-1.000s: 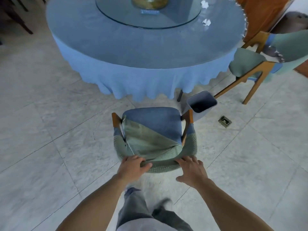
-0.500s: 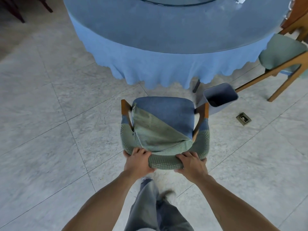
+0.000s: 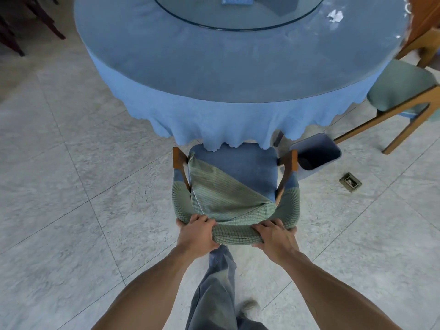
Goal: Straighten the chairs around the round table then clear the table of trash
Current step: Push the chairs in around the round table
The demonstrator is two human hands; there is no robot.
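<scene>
- The left hand (image 3: 195,234) and the right hand (image 3: 273,236) each grip the padded green backrest of the near chair (image 3: 234,177), fingers curled over its top edge.
- The chair's blue seat front sits just under the hanging tablecloth (image 3: 214,120) of the round table (image 3: 238,67).
- A crumpled white paper scrap (image 3: 335,15) lies on the far right of the tabletop.
- A grey bin (image 3: 315,151) stands right of the chair; a second chair (image 3: 402,91) is farther right.

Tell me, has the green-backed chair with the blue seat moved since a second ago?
Yes. The green-backed chair has slid toward the round blue-clothed table: its seat front now sits under the cloth's hem, where floor showed between them before.
</scene>
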